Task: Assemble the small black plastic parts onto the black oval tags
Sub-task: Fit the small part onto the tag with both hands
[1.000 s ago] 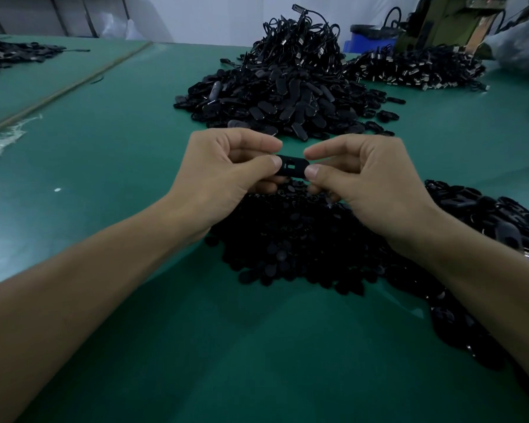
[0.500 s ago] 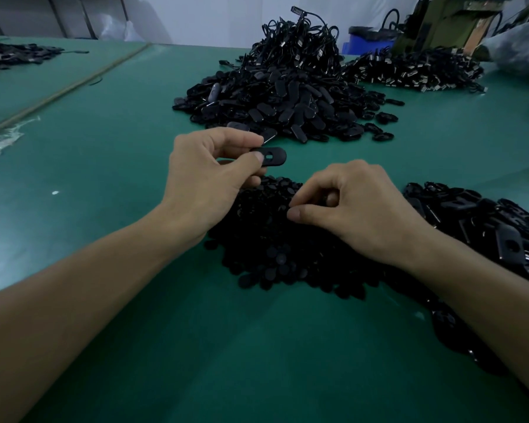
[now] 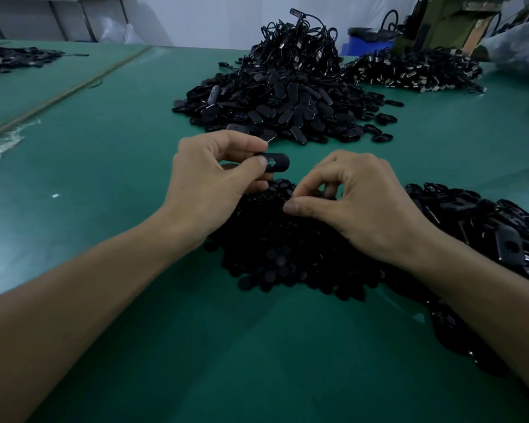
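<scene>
Left grip (image 3: 214, 181) raised in a thumb-and-forefinger pinch, right grip (image 3: 358, 206) lower, curled, knuckles up.

Two hands (image 3: 208, 184) (image 3: 367, 209), one held oval tag (image 3: 278, 162), five black heaps (image 3: 287, 257) (image 3: 486, 230) (image 3: 281, 96) (image 3: 409, 71) (image 3: 13, 58)

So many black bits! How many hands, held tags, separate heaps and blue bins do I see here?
2 hands: left hand, right hand
1 oval tag, pinched by the left hand
5 heaps of black parts
1 blue bin
Total: 9
</scene>
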Demonstrator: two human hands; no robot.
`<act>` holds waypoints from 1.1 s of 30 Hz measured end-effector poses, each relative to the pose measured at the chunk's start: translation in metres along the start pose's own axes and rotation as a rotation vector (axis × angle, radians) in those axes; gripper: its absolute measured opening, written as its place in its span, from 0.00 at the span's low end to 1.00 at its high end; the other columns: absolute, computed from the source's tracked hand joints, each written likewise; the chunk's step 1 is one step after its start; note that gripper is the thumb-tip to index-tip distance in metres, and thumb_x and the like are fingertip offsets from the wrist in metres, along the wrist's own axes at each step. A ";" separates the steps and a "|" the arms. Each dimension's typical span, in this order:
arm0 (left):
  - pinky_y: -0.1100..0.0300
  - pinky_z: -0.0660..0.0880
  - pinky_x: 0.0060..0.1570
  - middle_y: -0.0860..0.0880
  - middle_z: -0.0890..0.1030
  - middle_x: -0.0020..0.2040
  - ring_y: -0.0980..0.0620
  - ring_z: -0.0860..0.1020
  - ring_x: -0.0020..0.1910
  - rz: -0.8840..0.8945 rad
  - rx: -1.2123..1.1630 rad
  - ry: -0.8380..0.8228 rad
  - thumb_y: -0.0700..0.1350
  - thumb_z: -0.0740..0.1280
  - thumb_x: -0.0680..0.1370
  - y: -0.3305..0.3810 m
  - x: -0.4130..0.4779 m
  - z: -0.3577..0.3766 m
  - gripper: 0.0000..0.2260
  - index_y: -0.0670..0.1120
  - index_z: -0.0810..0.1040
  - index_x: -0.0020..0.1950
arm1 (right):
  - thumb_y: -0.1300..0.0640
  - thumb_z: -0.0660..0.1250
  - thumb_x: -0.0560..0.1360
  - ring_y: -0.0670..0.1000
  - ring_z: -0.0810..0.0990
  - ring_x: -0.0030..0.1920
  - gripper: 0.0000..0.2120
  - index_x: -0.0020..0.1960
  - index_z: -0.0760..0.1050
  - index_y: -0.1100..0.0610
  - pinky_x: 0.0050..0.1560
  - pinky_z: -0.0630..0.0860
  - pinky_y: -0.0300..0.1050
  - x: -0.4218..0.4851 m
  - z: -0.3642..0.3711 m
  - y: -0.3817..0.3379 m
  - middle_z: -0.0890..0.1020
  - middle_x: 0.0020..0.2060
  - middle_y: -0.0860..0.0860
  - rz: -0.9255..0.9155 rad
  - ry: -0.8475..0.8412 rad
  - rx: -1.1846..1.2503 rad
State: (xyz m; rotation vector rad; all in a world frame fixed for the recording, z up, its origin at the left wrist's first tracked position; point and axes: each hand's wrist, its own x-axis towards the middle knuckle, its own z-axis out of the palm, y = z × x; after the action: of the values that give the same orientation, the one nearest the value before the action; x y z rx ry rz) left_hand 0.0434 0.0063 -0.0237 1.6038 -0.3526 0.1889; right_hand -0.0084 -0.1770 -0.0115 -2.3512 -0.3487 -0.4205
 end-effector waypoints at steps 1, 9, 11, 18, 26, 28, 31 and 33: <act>0.61 0.82 0.41 0.47 0.85 0.41 0.49 0.87 0.40 0.002 0.003 -0.002 0.33 0.72 0.77 0.000 0.000 0.000 0.08 0.46 0.83 0.46 | 0.49 0.77 0.70 0.39 0.77 0.37 0.06 0.37 0.82 0.45 0.40 0.70 0.28 0.000 0.000 -0.001 0.80 0.34 0.44 -0.008 -0.002 0.031; 0.61 0.82 0.42 0.47 0.86 0.39 0.49 0.87 0.40 -0.018 -0.008 -0.017 0.33 0.73 0.76 0.000 -0.002 0.001 0.08 0.46 0.83 0.45 | 0.55 0.75 0.74 0.41 0.82 0.36 0.02 0.46 0.83 0.48 0.42 0.78 0.35 0.002 0.003 0.002 0.84 0.35 0.45 0.069 0.000 0.133; 0.61 0.82 0.41 0.46 0.87 0.40 0.49 0.87 0.40 -0.028 -0.011 -0.016 0.33 0.73 0.75 0.000 -0.002 0.002 0.08 0.46 0.83 0.45 | 0.56 0.73 0.76 0.39 0.82 0.39 0.06 0.52 0.84 0.48 0.44 0.77 0.33 0.003 0.003 0.003 0.84 0.37 0.43 0.073 -0.008 0.118; 0.61 0.82 0.40 0.45 0.86 0.39 0.49 0.87 0.39 -0.043 -0.018 -0.007 0.33 0.73 0.75 -0.002 -0.002 0.001 0.07 0.45 0.83 0.46 | 0.59 0.70 0.78 0.42 0.82 0.36 0.06 0.47 0.82 0.48 0.40 0.76 0.35 0.005 0.001 0.004 0.84 0.34 0.46 0.131 -0.008 0.211; 0.63 0.82 0.40 0.46 0.86 0.38 0.49 0.87 0.39 -0.060 -0.030 -0.058 0.32 0.74 0.74 0.000 -0.005 0.003 0.08 0.45 0.83 0.44 | 0.63 0.71 0.77 0.47 0.85 0.40 0.10 0.53 0.82 0.51 0.42 0.79 0.35 0.005 -0.001 0.004 0.86 0.38 0.50 0.185 0.015 0.358; 0.62 0.82 0.40 0.44 0.86 0.38 0.48 0.86 0.39 -0.059 -0.028 -0.067 0.31 0.74 0.74 0.001 -0.006 0.005 0.09 0.45 0.84 0.43 | 0.64 0.72 0.76 0.49 0.86 0.40 0.08 0.51 0.80 0.52 0.43 0.80 0.37 0.004 -0.002 0.003 0.87 0.37 0.50 0.204 0.030 0.391; 0.61 0.82 0.41 0.44 0.86 0.39 0.47 0.86 0.38 -0.042 -0.019 -0.083 0.31 0.74 0.74 0.004 -0.009 0.007 0.08 0.45 0.84 0.44 | 0.64 0.73 0.75 0.49 0.86 0.38 0.05 0.47 0.81 0.55 0.42 0.80 0.38 0.004 -0.003 0.002 0.86 0.35 0.51 0.213 0.055 0.398; 0.60 0.83 0.41 0.43 0.86 0.39 0.47 0.86 0.38 -0.032 -0.014 -0.089 0.31 0.74 0.74 0.006 -0.010 0.007 0.08 0.45 0.84 0.44 | 0.63 0.74 0.74 0.48 0.86 0.37 0.04 0.45 0.82 0.55 0.41 0.80 0.38 0.004 -0.002 0.001 0.86 0.34 0.51 0.209 0.071 0.372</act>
State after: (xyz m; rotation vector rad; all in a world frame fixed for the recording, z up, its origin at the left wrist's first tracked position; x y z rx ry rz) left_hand 0.0319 -0.0002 -0.0221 1.6058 -0.3964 0.0906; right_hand -0.0050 -0.1786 -0.0087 -1.9790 -0.1313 -0.3078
